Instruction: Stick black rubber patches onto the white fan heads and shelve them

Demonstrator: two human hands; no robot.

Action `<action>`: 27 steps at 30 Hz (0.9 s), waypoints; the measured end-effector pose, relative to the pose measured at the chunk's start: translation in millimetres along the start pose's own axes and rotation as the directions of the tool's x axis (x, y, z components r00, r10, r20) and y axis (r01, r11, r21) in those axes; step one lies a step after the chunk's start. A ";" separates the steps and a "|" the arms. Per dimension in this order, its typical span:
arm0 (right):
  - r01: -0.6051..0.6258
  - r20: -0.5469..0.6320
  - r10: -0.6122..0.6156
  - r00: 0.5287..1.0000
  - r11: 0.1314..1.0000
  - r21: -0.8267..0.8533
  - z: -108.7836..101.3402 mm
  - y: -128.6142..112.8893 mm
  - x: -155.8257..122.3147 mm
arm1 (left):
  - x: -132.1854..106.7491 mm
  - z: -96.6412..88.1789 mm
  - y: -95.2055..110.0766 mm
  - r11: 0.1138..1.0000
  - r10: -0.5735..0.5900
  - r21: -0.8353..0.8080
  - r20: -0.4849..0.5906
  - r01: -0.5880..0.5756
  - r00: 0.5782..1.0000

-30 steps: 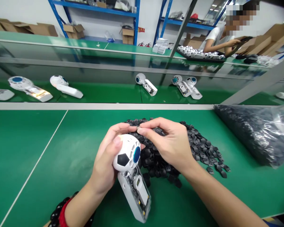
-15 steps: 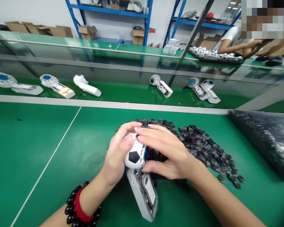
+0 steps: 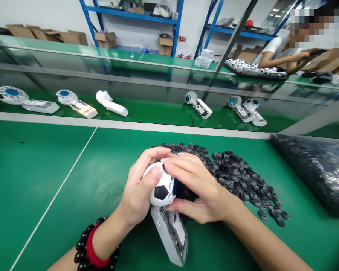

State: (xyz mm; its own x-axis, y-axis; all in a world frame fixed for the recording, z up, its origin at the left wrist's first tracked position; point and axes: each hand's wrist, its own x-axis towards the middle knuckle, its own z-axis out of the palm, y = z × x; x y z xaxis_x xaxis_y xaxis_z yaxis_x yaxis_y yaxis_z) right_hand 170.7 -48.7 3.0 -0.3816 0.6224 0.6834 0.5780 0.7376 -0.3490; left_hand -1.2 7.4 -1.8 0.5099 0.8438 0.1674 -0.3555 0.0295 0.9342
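Note:
A white device with a soccer-ball-patterned head [image 3: 161, 191] and a pale grey handle [image 3: 169, 237] is held between my two hands, its handle slanting down towards me. The handle's hollow side, with parts inside, faces right. My left hand [image 3: 139, 184] wraps the ball's left side, thumb pressed on a white panel. My right hand [image 3: 199, 184] cups the top and right side, fingertips on the upper edge and thumb near the joint with the handle. A blue disc [image 3: 174, 186] shows partly between my right thumb and fingers. What lies under the right fingers is hidden.
Loose black plastic pieces [image 3: 243, 177] are heaped behind and right of my hands. A black plastic bag [image 3: 316, 169] lies at the right. Beyond a pale rail [image 3: 147, 126], similar devices [image 3: 111, 103] lie on a green belt. Further back, a person [image 3: 282, 56] works beside a filled tray.
The devices on the belt have shifted to the right. My right fingers have closed in slightly over the ball, and the held device has tilted a little.

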 end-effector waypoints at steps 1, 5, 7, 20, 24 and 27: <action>0.003 -0.002 -0.003 1.000 1.000 -0.010 0.4 -0.3 0.0 | -0.1 0.5 1.3 1.000 0.017 0.020 -0.007 -0.016 1.000; -0.011 -0.030 0.009 1.000 0.997 -0.071 1.4 -4.3 2.3 | -3.6 2.6 7.9 0.968 0.159 0.211 -0.082 -0.139 0.984; -0.001 -0.037 -0.002 0.999 0.997 -0.078 2.0 -7.1 4.8 | -7.2 2.2 10.7 0.936 0.225 0.298 -0.099 -0.187 0.969; 0.048 -0.163 -0.073 0.984 0.988 -0.150 17.8 -1.5 6.1 | -17.0 -28.8 -4.8 0.923 0.057 0.383 -0.222 0.033 0.973; 0.069 -0.181 -0.097 0.979 0.986 -0.153 22.3 -1.9 5.9 | -13.1 -32.4 -6.1 0.937 0.045 0.349 -0.212 0.032 0.976; -0.129 -0.083 0.122 0.989 0.987 -0.094 22.0 -15.8 3.4 | -2.2 -29.3 2.6 0.963 0.025 0.264 -0.259 0.046 0.965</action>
State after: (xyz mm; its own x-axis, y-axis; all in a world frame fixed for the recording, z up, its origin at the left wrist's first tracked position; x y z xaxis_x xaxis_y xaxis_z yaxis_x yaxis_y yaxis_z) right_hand 144.4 -52.5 -3.3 -0.2472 0.6836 0.6867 0.6876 0.6231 -0.3728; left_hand -26.2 21.3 -8.9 0.2803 0.9544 0.1031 -0.1118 -0.0742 0.9910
